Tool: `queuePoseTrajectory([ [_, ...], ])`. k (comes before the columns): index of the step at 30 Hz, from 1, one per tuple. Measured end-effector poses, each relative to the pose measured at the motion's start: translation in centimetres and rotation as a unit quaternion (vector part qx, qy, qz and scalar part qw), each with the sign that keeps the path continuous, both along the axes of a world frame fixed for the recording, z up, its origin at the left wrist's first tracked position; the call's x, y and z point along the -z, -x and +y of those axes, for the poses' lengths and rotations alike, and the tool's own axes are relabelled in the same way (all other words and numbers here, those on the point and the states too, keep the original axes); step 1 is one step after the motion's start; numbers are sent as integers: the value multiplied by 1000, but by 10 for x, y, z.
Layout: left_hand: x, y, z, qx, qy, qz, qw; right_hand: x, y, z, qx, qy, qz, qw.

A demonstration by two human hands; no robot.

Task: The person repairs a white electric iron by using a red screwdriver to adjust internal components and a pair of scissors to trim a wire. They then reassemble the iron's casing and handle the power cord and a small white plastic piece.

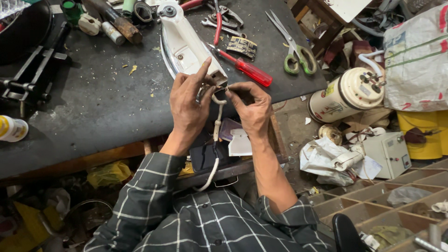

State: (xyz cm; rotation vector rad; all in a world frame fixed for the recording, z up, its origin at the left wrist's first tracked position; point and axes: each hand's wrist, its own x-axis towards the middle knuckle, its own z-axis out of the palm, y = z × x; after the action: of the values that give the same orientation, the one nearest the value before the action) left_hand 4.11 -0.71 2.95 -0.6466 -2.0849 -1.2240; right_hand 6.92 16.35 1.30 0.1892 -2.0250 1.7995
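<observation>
White clothes iron (186,44) on bench; left hand (189,105), right hand (252,107) both pinching cord (217,122) end. Thin wire strands may snap if twisted hard.

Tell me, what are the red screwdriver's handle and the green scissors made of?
The screwdriver handle looks like glossy, see-through red plastic; its shaft looks like dull grey metal. The scissors have shiny silvery blades, probably steel, and matte green handle loops, likely plastic.
</observation>
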Motion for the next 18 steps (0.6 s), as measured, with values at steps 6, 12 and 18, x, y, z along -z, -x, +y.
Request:
queuePoseTrajectory([
  [6,3,-5,3,-7,-12,-26,1000,-6,-3,-2,9,-48,49,998],
  [12,6,-8,10,-18,-27,-44,998,-9,-2,-6,16,-75,74,994],
  [18,8,-9,13,-14,-37,-51,998,-10,-4,-7,44,-134,89,986],
])
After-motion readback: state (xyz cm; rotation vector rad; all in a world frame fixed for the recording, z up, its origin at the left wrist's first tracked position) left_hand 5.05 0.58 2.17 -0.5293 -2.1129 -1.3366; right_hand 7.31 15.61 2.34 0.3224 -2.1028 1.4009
